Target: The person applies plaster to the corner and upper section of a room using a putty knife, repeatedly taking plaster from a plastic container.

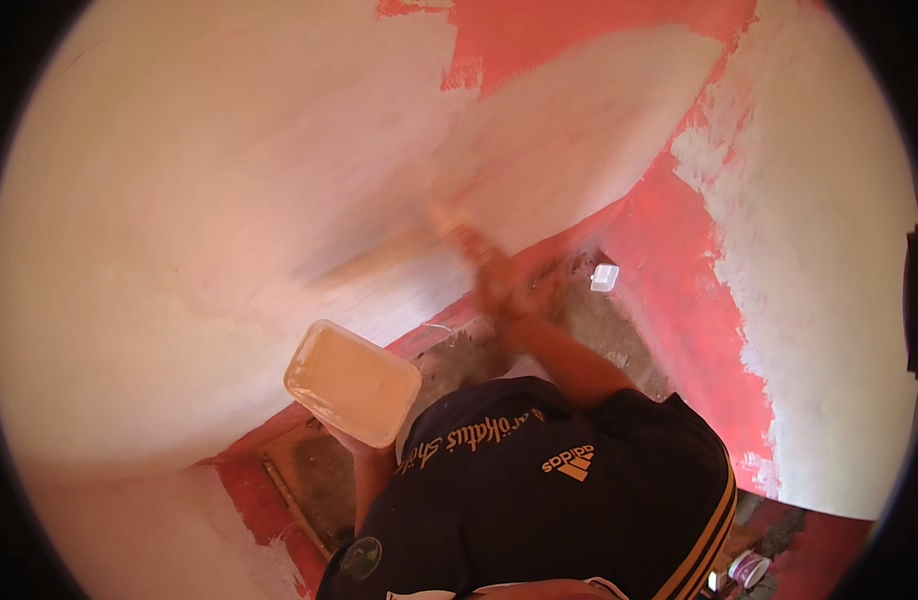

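Note:
My left hand (364, 445) supports a shallow rectangular plastic tub (354, 382) from below, its fingers mostly hidden under it. The tub is tilted, with pale rounded edges and a tan face. Whether that face is its filling or its base, I cannot tell. My right hand (494, 280) is reached out to the wall and smeared by motion. It grips a wide-bladed putty knife (379, 255), also blurred, whose long pale edge lies at or close to the wall (179, 200). That wall is mostly coated whitish, with red showing at the top.
To the right, a red wall (679, 240) is partly covered with ragged whitish coating. A small white container (604, 277) sits on the dirty floor (599, 325) by the corner. A white and purple tub (749, 569) lies at lower right. Wooden strips (289, 500) run along the lower left.

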Demonstrator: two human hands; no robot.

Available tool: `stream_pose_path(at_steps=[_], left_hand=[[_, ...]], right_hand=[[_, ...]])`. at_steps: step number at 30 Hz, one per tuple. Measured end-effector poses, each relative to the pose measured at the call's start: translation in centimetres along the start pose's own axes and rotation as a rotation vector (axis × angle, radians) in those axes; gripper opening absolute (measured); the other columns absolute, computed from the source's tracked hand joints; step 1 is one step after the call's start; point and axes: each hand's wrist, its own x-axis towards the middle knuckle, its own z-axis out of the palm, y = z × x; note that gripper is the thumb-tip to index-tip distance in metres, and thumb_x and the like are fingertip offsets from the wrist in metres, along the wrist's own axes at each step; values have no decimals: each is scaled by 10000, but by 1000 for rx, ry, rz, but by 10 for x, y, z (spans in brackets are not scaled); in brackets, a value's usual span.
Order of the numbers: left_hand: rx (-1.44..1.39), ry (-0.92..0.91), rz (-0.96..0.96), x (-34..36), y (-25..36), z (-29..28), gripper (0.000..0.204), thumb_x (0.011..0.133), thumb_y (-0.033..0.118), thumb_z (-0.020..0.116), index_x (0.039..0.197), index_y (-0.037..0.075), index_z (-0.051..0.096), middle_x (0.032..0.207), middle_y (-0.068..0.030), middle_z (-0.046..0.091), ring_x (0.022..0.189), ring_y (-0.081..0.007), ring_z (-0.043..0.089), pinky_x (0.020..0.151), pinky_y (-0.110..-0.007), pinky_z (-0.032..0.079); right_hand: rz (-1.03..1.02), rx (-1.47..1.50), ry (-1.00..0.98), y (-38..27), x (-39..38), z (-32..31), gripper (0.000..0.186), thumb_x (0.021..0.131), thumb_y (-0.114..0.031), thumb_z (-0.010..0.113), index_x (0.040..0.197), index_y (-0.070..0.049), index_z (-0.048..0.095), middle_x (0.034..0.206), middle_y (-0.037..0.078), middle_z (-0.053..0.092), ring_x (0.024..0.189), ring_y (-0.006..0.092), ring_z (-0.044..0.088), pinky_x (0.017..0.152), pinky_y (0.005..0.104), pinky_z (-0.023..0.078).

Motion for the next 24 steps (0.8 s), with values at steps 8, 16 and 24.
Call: stream_pose_path(at_steps=[8,16,24], left_hand=[[-3,-29,127,4,-17,37,625,993,617,396,1358,123,511,1277,-43,595,1120,-234,605,940,-385,523],[-113,-147,233,10,-34,57,592,1009,585,387,1387,135,466,1273,-51,572,1132,-223,575,934,-409,513],[-29,-45,391,2,-47,106,495,994,525,497,1291,135,566,1187,-14,633,1040,-186,621,866,-355,542]], right_hand=[[461,-98,1029,220,138,-208,376,990,-110,502,1339,11,567,1269,128,645,1126,215,624,956,324,491],[-155,-30,356,4,115,-50,327,860,102,581,1185,104,620,1207,267,648,1024,324,703,813,356,581],[476,-32,235,54,132,-150,378,1051,-216,447,1348,-20,573,1176,167,687,868,163,624,777,296,513]])
